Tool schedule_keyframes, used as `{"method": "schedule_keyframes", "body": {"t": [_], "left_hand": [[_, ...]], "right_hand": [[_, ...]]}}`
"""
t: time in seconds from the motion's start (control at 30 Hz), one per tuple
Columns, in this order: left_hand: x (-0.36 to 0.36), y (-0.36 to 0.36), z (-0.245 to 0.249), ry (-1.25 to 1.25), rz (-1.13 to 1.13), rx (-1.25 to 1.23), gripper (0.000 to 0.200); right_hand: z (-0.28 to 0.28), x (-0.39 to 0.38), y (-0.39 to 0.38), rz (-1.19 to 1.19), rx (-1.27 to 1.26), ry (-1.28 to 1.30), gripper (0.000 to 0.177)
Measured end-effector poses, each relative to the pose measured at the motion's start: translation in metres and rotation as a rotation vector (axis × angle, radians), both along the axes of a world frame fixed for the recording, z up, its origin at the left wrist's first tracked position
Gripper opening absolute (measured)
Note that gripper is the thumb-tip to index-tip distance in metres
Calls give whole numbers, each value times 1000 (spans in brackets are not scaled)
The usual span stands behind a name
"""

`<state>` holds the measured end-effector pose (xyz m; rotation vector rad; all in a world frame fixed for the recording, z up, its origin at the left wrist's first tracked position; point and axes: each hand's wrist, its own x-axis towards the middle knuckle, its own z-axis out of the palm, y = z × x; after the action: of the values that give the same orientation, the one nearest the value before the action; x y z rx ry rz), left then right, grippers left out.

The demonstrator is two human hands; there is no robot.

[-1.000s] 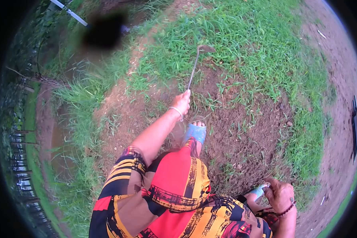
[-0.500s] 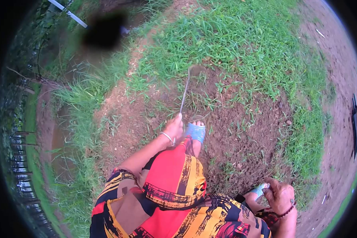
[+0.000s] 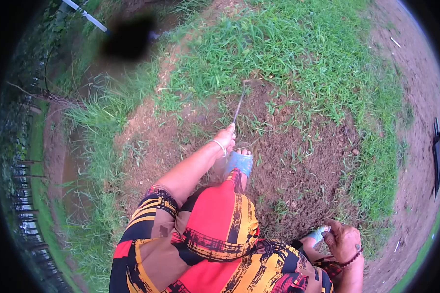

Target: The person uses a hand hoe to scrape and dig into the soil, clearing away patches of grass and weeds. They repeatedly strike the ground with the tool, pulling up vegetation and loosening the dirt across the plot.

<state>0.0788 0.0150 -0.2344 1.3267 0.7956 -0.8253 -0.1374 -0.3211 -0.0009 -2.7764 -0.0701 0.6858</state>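
Observation:
My left hand (image 3: pixel 226 137), with a white bangle at the wrist, is closed round the near end of a thin dark tool (image 3: pixel 239 106). The tool's bent far end meets the soil where the grass begins. Just below that hand is my foot in a blue covering (image 3: pixel 240 163). My right hand (image 3: pixel 344 241), wearing a dark bead bracelet, hangs low at the right beside my other foot (image 3: pixel 318 234). Its fingers are loosely bent, thumb and forefinger apart, and nothing shows between them.
Dug brown soil (image 3: pixel 303 171) lies between and ahead of my feet. Green grass (image 3: pixel 298 53) borders it ahead and at the right. A muddy water channel (image 3: pixel 76 171) runs at the left, and a white pole (image 3: pixel 90 18) is at the upper left.
My left hand has moved forward and slightly right with the tool, whose far end has shifted right along the grass edge. My right hand has hardly moved.

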Motion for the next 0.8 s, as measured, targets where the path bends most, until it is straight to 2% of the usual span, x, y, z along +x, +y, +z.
{"method": "schedule_keyframes", "body": {"t": [0.1,0.2,0.3,0.37,0.47,0.53,0.63,0.7,0.8], "left_hand": [[2,-7,5,23,43,-52,42],[0,-10,-1,-37,28,36,41],[-4,1,-1,-65,97,-19,40],[-22,20,-9,-71,152,-94,39],[-57,39,-23,-40,82,-104,37],[-76,39,-26,-216,-17,119,42],[-60,35,-9,-264,40,6,42],[-28,26,12,-267,99,-201,43],[13,5,21,-260,98,-230,43]], "right_hand": [[3,-3,0,-54,9,-9,29],[2,-7,-2,-81,0,19,29],[4,-6,-1,-48,24,2,27],[8,-5,0,-40,41,-6,27],[13,-1,3,-48,62,-13,26],[13,-2,2,-54,63,0,26],[10,-2,2,-58,68,-11,26],[8,0,2,-48,38,10,26],[5,3,1,-68,42,24,26]]}}
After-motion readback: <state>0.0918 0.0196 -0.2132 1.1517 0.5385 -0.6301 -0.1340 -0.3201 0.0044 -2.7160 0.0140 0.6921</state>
